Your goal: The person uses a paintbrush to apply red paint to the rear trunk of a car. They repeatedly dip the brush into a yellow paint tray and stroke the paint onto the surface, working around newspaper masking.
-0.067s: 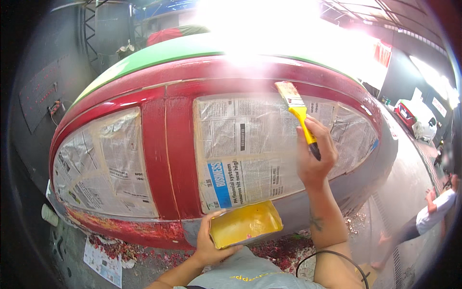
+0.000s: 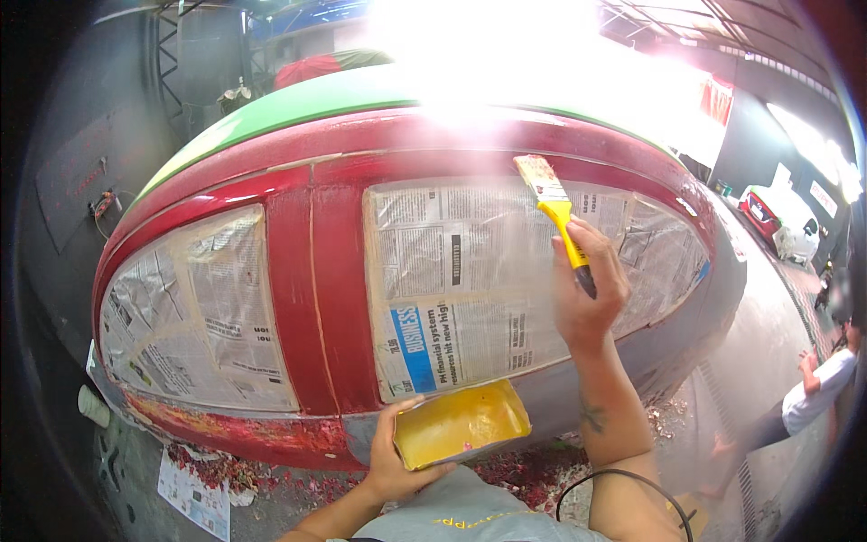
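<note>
Red sign [image 2: 718, 99] upper right (rectangular, glare-washed).

Two bare forearms are being shown, with no sleeves, gloves, rings or watch being worn. The left hand [image 2: 390, 456] is bare. The right hand [image 2: 587, 289] is bare too, and a small dark tattoo [image 2: 593, 418] is being shown on its forearm. A grey garment with yellow lettering [image 2: 470, 517] is being worn on the body.
</note>
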Available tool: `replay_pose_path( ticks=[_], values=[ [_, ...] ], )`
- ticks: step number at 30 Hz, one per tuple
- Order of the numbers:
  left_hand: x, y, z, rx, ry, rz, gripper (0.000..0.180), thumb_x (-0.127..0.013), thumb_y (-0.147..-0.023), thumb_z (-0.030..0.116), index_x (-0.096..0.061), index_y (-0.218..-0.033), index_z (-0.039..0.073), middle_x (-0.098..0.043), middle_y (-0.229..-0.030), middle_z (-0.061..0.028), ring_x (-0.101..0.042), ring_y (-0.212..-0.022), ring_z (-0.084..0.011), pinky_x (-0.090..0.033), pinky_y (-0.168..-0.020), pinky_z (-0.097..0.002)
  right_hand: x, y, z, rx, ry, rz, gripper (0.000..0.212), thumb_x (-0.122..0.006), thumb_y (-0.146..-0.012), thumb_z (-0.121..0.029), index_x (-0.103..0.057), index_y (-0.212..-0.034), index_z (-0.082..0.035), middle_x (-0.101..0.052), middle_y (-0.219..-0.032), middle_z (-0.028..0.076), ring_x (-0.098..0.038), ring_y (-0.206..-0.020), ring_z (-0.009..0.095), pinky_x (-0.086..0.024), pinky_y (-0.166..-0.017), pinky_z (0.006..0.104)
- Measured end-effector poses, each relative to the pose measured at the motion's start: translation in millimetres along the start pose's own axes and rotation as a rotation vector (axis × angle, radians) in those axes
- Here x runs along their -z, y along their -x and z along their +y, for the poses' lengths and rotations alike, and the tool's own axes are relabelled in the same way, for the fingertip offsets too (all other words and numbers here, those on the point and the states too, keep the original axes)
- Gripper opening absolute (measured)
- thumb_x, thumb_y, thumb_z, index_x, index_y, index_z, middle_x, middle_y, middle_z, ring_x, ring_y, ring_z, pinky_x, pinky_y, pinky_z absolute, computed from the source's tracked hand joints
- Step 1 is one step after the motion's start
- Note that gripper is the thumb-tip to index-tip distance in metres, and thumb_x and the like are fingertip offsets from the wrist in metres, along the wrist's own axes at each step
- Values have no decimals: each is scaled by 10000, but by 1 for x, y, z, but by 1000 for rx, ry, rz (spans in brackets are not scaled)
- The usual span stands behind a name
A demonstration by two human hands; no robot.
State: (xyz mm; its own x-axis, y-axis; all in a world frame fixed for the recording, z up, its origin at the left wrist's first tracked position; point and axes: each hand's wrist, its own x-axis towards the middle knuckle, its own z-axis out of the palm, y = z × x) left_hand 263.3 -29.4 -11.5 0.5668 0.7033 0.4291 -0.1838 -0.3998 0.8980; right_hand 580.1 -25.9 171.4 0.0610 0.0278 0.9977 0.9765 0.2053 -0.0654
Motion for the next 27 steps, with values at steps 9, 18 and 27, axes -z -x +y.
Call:
replay_pose_path(
  ticks=[9, 18, 27],
  values=[
    [7, 6, 4, 56, 51, -12, 1090, -1063, -709, 130, -410, -1574, 22, -558, -1497, -153, -599, -1398, -255, -503, -1192, -421, -6, 13, 16, -54, 79, 20, 231, -833, -951, -6, -777, -1176, -7, -813, -1196, 203, -808, -1101, 346, -636, -940, 430],
    [-1, 8, 5, 58, 48, -3, 1112, -1077, -682, 124, -414, -1568, 9, -556, -1502, -161, -602, -1401, -260, -508, -1189, -419, -6, 2, 20, -149, -3, 40, 211, -831, -951, -22, -790, -1157, -22, -819, -1198, 196, -807, -1133, 334, -640, -974, 427],
    [-10, 9, 10, 57, 18, -5, 1127, -1075, -674, 106, -405, -1575, 12, -557, -1505, -164, -596, -1404, -265, -511, -1188, -423, 14, 4, 52, -193, 57, 76, 235, -828, -939, -6, -797, -1171, -29, -830, -1164, 176, -819, -1066, 303, -649, -927, 416]
  ],
)
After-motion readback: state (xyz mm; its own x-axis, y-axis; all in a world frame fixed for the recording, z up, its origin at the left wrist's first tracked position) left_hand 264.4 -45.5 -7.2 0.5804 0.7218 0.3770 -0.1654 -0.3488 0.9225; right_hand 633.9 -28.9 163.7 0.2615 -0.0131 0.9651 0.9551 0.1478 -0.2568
